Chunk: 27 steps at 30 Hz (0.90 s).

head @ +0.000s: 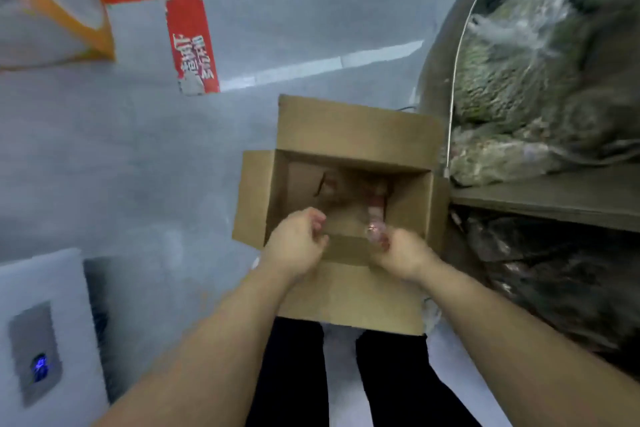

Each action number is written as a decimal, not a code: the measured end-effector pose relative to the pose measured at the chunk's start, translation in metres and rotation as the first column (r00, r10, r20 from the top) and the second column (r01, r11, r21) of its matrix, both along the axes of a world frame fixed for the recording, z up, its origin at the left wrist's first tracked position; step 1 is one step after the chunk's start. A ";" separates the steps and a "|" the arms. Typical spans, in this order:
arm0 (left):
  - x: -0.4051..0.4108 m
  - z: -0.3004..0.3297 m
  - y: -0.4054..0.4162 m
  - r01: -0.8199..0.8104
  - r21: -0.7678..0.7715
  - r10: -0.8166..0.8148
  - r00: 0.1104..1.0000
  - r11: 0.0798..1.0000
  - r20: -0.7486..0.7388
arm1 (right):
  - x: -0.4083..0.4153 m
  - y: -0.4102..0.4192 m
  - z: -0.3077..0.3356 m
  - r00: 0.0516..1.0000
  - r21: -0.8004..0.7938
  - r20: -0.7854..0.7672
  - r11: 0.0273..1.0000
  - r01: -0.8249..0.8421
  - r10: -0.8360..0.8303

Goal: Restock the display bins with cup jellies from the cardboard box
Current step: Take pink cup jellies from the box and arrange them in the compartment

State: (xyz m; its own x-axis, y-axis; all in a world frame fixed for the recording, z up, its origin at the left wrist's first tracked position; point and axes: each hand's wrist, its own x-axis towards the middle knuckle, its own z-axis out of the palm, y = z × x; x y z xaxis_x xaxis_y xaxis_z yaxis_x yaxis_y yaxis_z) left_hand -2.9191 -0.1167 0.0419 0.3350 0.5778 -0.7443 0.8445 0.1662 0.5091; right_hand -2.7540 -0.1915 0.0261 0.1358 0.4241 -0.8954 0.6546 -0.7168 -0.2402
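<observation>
An open cardboard box (346, 135) stands on the grey floor in front of my legs, flaps spread. Both my hands reach over its near edge. My right hand (403, 251) grips a row of pinkish cup jellies (376, 218) that stretches down into the box. More jellies (346, 184) lie blurred at the box's bottom. My left hand (298, 243) hovers just left of them with fingers curled and apart, holding nothing I can see. No display bin for the jellies can be made out in this blurred view.
Shelving (554, 204) with clear bags of greenish goods rises right beside the box. Red floor tape (192, 42) marks the floor at the back left, near an orange-and-white object (69, 17). A white device with a blue light (40, 367) sits at the lower left.
</observation>
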 end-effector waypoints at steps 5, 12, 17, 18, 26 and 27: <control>0.034 -0.132 0.025 -0.169 -0.145 0.153 0.981 0.975 -0.119 | 0.000 0.022 -0.145 0.972 -0.202 0.168 0.971 -0.129 0.164; 0.069 -0.231 0.029 0.040 -0.037 -0.047 0.972 0.999 -0.230 | -0.005 0.024 -0.231 0.880 -0.321 0.401 0.939 -0.125 0.255; 0.064 -0.228 0.032 -0.030 0.066 0.043 0.977 0.997 -0.207 | -0.003 0.023 -0.207 0.772 -0.247 0.445 0.890 -0.382 0.455; 0.060 -0.218 0.031 -0.043 0.049 0.051 0.984 0.998 -0.169 | -0.002 0.024 -0.194 0.771 -0.206 0.448 0.891 -0.403 0.453; 0.007 -0.005 0.006 -0.424 0.099 0.403 0.897 0.900 0.180 | -0.023 0.018 0.012 0.448 -0.118 -0.329 0.507 0.854 -0.831; 0.001 0.033 0.007 -0.456 0.104 0.424 0.875 0.884 0.233 | -0.025 0.017 0.050 0.313 -0.160 -0.389 0.398 0.903 -0.866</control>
